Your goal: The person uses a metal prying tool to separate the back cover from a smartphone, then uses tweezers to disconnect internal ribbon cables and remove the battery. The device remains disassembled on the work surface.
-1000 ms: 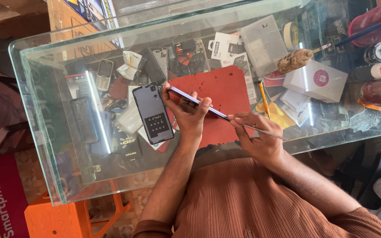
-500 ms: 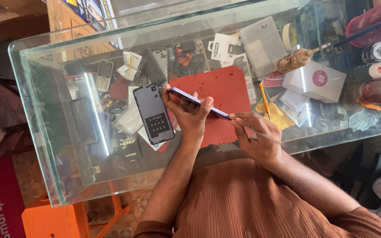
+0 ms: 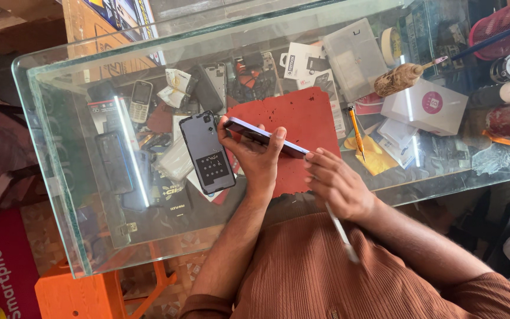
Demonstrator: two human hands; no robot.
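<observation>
A phone (image 3: pixel 265 137) is gripped edge-up by the left hand (image 3: pixel 256 158) above the red mat (image 3: pixel 302 127); a thin tool (image 3: pixel 340 231) is pinched by the right hand (image 3: pixel 334 186). If the tool is forced, the screen could probably be cracked.

A clear glass tabletop (image 3: pixel 60 195) with thick greenish edges covers a display case. Directly on the glass lies a ragged-edged red rubber mat (image 3: pixel 293 121), and just left of it a dark grey phone back cover (image 3: pixel 209 152), inner side up. Right of the mat rests a slim orange-handled screwdriver (image 3: pixel 356 131), with a white square box (image 3: pixel 426 106) and a brown bristled brush (image 3: pixel 399 80) further right.
</observation>
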